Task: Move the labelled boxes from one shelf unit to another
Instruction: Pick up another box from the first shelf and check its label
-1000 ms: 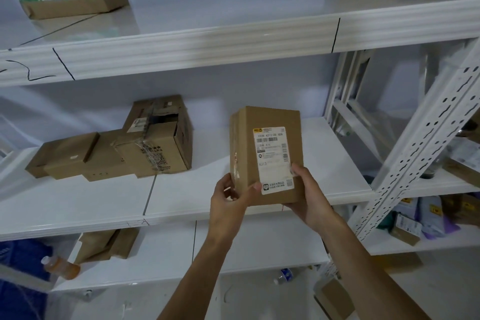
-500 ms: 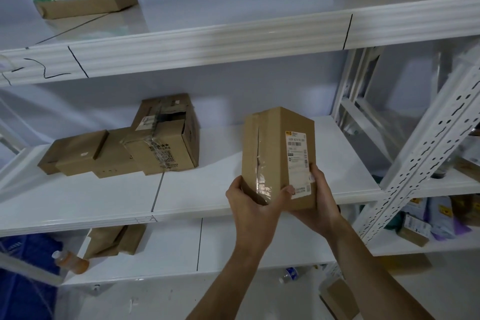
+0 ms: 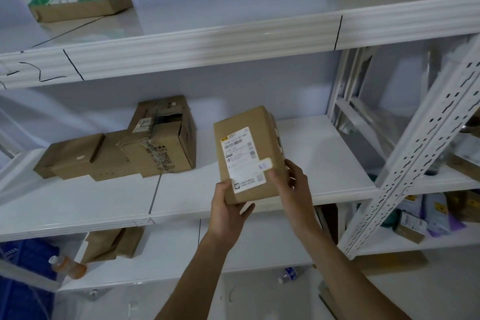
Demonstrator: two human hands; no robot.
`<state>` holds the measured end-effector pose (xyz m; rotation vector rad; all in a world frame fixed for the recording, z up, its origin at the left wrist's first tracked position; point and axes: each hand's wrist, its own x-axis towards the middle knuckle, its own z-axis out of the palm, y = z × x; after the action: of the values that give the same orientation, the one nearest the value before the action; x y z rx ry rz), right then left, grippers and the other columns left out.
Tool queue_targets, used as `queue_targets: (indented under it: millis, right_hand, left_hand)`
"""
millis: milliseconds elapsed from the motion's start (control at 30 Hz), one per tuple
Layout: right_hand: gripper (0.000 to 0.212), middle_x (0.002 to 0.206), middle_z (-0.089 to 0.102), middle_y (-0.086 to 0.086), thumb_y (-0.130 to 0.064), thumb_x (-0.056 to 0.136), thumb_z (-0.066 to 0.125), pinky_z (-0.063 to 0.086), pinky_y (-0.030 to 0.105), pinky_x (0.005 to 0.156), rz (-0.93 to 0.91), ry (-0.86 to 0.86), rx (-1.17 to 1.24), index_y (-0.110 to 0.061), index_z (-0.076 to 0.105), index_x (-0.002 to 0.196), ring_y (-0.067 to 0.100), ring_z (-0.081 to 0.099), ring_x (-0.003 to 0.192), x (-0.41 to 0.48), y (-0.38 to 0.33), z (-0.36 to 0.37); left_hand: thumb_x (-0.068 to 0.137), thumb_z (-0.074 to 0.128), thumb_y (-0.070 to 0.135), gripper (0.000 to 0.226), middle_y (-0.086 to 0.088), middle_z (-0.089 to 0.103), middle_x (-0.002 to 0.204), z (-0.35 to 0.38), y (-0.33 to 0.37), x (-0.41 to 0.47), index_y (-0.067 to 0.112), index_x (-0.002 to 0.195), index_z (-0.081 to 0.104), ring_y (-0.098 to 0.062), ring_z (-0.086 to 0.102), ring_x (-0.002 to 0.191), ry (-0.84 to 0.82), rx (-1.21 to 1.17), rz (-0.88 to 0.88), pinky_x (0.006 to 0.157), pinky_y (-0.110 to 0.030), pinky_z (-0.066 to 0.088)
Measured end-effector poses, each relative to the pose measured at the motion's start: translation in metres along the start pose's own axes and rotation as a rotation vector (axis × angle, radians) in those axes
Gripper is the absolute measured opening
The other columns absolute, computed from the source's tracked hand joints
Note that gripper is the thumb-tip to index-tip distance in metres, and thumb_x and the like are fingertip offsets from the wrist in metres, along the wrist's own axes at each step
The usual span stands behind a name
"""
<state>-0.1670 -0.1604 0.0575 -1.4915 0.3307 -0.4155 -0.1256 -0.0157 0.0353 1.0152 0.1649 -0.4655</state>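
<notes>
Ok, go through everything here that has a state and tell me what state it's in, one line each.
Labelled box: held in the air, label facing the camera, tilted.
Left hand: gripping the box's lower left corner.
Right hand: gripping its lower right edge.
Taped box: resting on the middle shelf, top torn open.
Flat boxes: lying closed beside it.

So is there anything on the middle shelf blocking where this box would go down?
Nothing visible. The labelled box, held by both hands, hangs over a bare stretch of the middle shelf; the cardboard boxes sit further left.
</notes>
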Motion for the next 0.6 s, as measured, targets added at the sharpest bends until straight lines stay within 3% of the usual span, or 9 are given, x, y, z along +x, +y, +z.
queue_targets:
  millis: [133, 200, 267, 400, 467, 600]
  right_hand:
    - [0.074, 0.127, 0.047, -0.016, -0.067, 0.07, 0.075, 0.057, 0.019, 0.087, -0.124, 0.117, -0.137, -0.041, 0.051, 0.135, 0.003, 0.057, 0.118, -0.022, 0.006, 0.02]
    - [0.081, 0.131, 0.044, -0.014, -0.068, 0.071, 0.073, 0.056, 0.015, 0.088, -0.197, 0.126, -0.202, -0.037, 0.048, 0.141, 0.002, 0.053, 0.122, -0.032, 0.004, 0.026]
    - [0.087, 0.136, 0.043, -0.011, -0.069, 0.071, 0.072, 0.057, 0.017, 0.09, -0.23, 0.144, -0.228, -0.032, 0.045, 0.145, 0.004, 0.052, 0.125, -0.036, 0.004, 0.029]
    - [0.081, 0.131, 0.045, -0.017, -0.074, 0.069, 0.072, 0.058, 0.017, 0.086, -0.199, 0.126, -0.184, -0.041, 0.047, 0.138, 0.003, 0.056, 0.122, -0.033, 0.006, 0.025]
    - [0.073, 0.128, 0.047, -0.018, -0.073, 0.067, 0.072, 0.059, 0.015, 0.081, -0.148, 0.096, -0.112, -0.045, 0.049, 0.131, -0.002, 0.059, 0.115, -0.027, 0.002, 0.019]
    - [0.06, 0.128, 0.063, -0.011, -0.064, 0.073, 0.068, 0.056, 0.018, 0.083, -0.024, 0.035, 0.052, -0.042, 0.058, 0.128, -0.001, 0.064, 0.111, -0.008, 0.002, -0.002]
  left_hand:
    - [0.093, 0.051, 0.046, 0.06, -0.018, 0.063, 0.146, -0.009, -0.004, 0.003, 0.023, 0.148, 0.056, -0.038, 0.055, 0.136, -0.028, -0.204, -0.067, 0.109, -0.052, 0.049]
    - [0.093, 0.049, 0.047, 0.064, -0.018, 0.061, 0.147, -0.01, -0.005, 0.003, 0.023, 0.152, 0.052, -0.038, 0.053, 0.134, -0.031, -0.258, -0.085, 0.094, -0.049, 0.056]
    - [0.093, 0.049, 0.047, 0.066, -0.019, 0.059, 0.146, -0.013, -0.006, 0.005, 0.021, 0.153, 0.05, -0.039, 0.05, 0.136, -0.034, -0.272, -0.102, 0.091, -0.049, 0.056]
    - [0.091, 0.053, 0.047, 0.065, -0.022, 0.059, 0.148, -0.014, -0.005, 0.005, 0.021, 0.151, 0.051, -0.04, 0.053, 0.141, -0.02, -0.213, -0.098, 0.103, -0.052, 0.053]
    - [0.096, 0.05, 0.045, 0.054, -0.019, 0.067, 0.139, -0.008, -0.003, 0.002, 0.024, 0.144, 0.057, -0.037, 0.057, 0.136, -0.023, -0.158, -0.061, 0.112, -0.054, 0.047]
    - [0.103, 0.046, 0.041, 0.04, -0.009, 0.076, 0.128, 0.007, 0.0, -0.006, 0.025, 0.138, 0.058, -0.03, 0.063, 0.129, 0.006, 0.02, 0.026, 0.112, -0.049, 0.047]
